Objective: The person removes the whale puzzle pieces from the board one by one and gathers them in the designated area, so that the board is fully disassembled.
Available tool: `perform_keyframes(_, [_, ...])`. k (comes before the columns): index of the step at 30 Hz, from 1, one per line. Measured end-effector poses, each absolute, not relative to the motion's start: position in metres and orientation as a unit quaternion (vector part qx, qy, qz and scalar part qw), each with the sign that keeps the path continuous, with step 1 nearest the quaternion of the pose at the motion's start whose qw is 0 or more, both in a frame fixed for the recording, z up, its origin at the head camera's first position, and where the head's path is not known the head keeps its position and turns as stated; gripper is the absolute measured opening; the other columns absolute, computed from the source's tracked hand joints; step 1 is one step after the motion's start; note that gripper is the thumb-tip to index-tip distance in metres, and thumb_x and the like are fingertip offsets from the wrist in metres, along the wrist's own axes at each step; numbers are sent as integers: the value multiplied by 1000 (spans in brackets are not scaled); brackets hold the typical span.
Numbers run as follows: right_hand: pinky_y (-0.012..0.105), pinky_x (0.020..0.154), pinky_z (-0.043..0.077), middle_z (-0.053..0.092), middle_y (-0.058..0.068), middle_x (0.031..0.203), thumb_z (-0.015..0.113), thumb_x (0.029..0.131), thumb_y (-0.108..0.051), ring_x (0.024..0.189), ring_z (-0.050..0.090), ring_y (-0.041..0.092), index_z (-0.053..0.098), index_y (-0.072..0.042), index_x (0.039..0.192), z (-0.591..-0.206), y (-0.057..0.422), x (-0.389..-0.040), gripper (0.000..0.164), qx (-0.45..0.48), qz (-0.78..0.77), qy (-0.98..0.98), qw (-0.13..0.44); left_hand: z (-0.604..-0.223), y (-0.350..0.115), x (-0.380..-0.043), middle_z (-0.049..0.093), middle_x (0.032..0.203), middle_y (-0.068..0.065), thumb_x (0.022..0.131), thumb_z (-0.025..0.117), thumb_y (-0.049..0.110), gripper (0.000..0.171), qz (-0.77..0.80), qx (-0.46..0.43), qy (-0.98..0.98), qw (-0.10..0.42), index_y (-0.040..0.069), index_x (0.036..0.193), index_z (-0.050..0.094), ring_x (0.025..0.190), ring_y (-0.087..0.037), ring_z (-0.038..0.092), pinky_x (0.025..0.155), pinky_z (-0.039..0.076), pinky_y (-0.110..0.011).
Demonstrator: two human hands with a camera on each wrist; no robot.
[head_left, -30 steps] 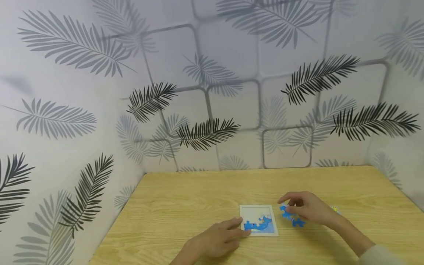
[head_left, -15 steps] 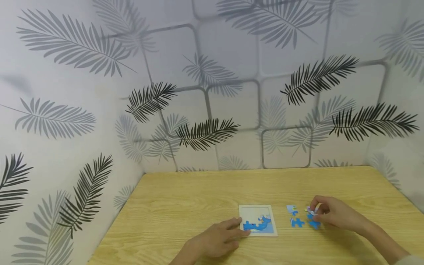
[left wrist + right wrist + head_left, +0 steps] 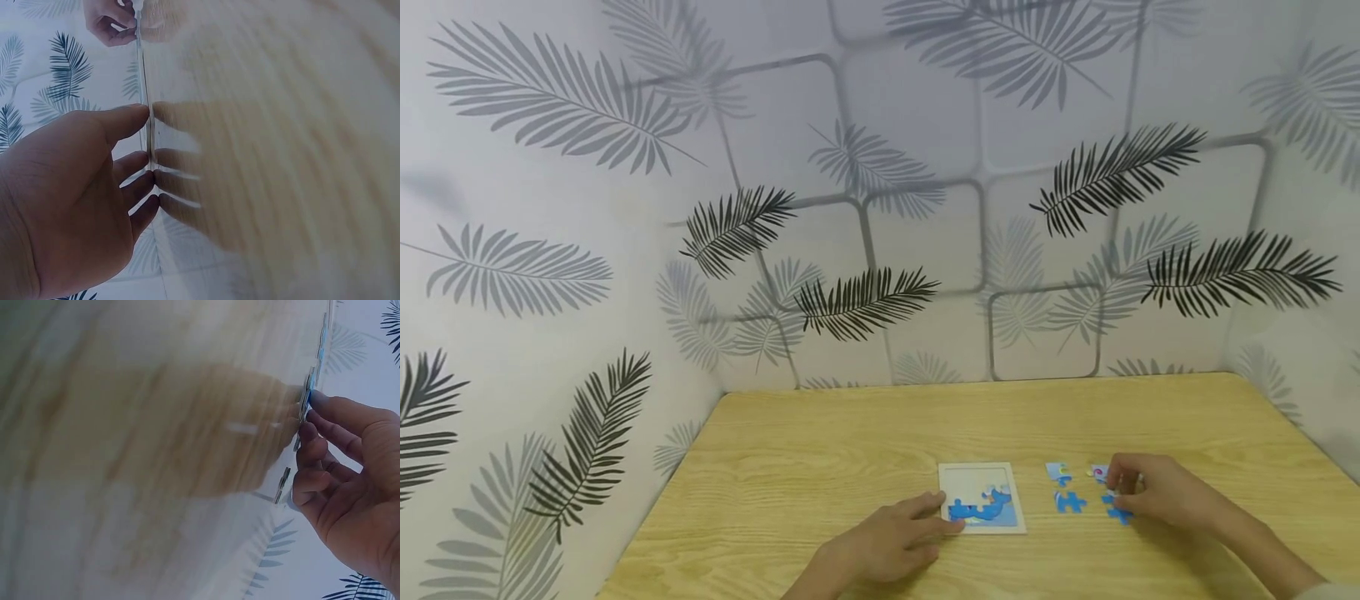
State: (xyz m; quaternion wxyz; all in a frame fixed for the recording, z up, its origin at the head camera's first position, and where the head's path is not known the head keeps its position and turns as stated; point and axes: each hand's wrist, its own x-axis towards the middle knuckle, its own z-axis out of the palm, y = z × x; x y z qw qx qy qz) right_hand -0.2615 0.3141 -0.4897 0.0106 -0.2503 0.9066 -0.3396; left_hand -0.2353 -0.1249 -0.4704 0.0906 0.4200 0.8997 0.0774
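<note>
— Where are the puzzle pieces the person is working on?

— Four loose puzzle pieces (image 3: 1070,502) lie on the table (image 3: 820,450), just to the right of the puzzle tray (image 3: 957,479). The right hand (image 3: 1157,493) rests on the right-hand pair: its fingertips touch the blue piece (image 3: 1118,510) nearest the front edge and the pale piece (image 3: 1099,473) behind it. The other two pieces lie untouched between that hand and the tray.

— Is the right hand gripping anything?

— Its fingers are bent down onto the pieces; from the wrist view they seem to press rather than pinch, though the view there is blurred.

— And the left hand?

— The left hand (image 3: 891,542) lies flat with straight fingers, pressing on the tray's front left corner. A row of blue pieces already sits along the tray's front edge; the rest of the tray shows bare white.

— How much room is there?

— The tray and pieces sit near the front of the table, well apart from its far edge and both side edges. Wide bare wood stretches behind them up to the leaf-patterned walls (image 3: 880,208). Only the two untouched pieces lie between the right hand and the tray.
</note>
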Motion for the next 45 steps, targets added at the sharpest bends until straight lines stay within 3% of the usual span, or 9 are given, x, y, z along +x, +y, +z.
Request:
perform_keyframes(3, [23, 60, 48, 64, -8, 84, 79, 91, -12, 73, 54, 0, 65, -14, 96, -489, 313, -262, 15, -244, -335, 910, 21, -470, -125, -235, 36, 168, -6, 111, 50, 31, 47, 74, 421, 900, 89, 33, 157, 47, 155, -21, 32, 119, 39, -44])
perform_keyframes(7, [23, 56, 47, 63, -9, 84, 76, 94, -12, 67, 52, 0, 66, -15, 96, -485, 306, -259, 11, -249, -344, 905, -7, -469, -125, -235, 35, 168, -5, 111, 50, 32, 47, 74, 418, 901, 96, 34, 157, 47, 155, -20, 31, 118, 40, -46])
perform_keyframes(11, [24, 56, 49, 65, -3, 90, 73, 98, -12, 67, 56, 3, 69, -12, 106, -474, 289, -258, 9, -265, -389, 882, -24, -468, -125, -235, 34, 169, -4, 111, 49, 32, 47, 75, 415, 901, 104, 34, 158, 46, 156, -20, 30, 119, 39, -46])
perform_keyframes(17, [23, 47, 46, 61, 22, 113, 67, 101, -7, 58, 54, 9, 59, 5, 130, -469, 254, -266, 32, -290, -496, 814, 81, -470, -125, -235, 33, 169, -3, 111, 50, 34, 47, 83, 408, 903, 107, 37, 157, 46, 155, -21, 31, 119, 39, -47])
perform_keyframes(21, [19, 47, 44, 58, 29, 127, 68, 100, -5, 56, 48, 4, 58, 4, 134, -478, 230, -270, 36, -299, -509, 799, 116, -472, -124, -233, 31, 170, -1, 111, 49, 35, 47, 111, 391, 905, 123, 41, 157, 45, 155, -23, 32, 119, 38, -50])
perform_keyframes(27, [20, 54, 46, 61, 23, 127, 73, 94, -3, 59, 48, 3, 62, -2, 130, -485, 199, -275, 37, -316, -472, 817, 104, -474, -123, -233, 31, 170, 1, 111, 49, 36, 46, 129, 380, 907, 129, 42, 156, 46, 154, -23, 33, 118, 39, -51])
perform_keyframes(34, [27, 74, 49, 64, 10, 111, 75, 86, 4, 90, 55, 19, 68, -8, 119, -483, 183, -277, 35, -315, -401, 858, 66, -473, -122, -234, 29, 171, 3, 111, 47, 37, 47, 110, 382, 909, 127, 43, 157, 43, 156, -18, 29, 119, 38, -52])
perform_keyframes(39, [28, 74, 51, 64, 10, 109, 75, 83, 8, 91, 56, 23, 70, -8, 115, -480, 178, -279, 36, -289, -405, 864, 81, -472, -123, -234, 30, 170, 3, 111, 48, 37, 47, 102, 385, 909, 120, 43, 157, 44, 156, -19, 30, 117, 40, -51])
perform_keyframes(45, [26, 70, 47, 58, 8, 104, 75, 84, 9, 84, 52, 19, 68, -16, 109, -482, 176, -280, 36, -302, -403, 862, 58, -472, -124, -235, 31, 170, 3, 111, 48, 38, 47, 94, 388, 910, 114, 43, 157, 44, 155, -18, 30, 117, 41, -51])
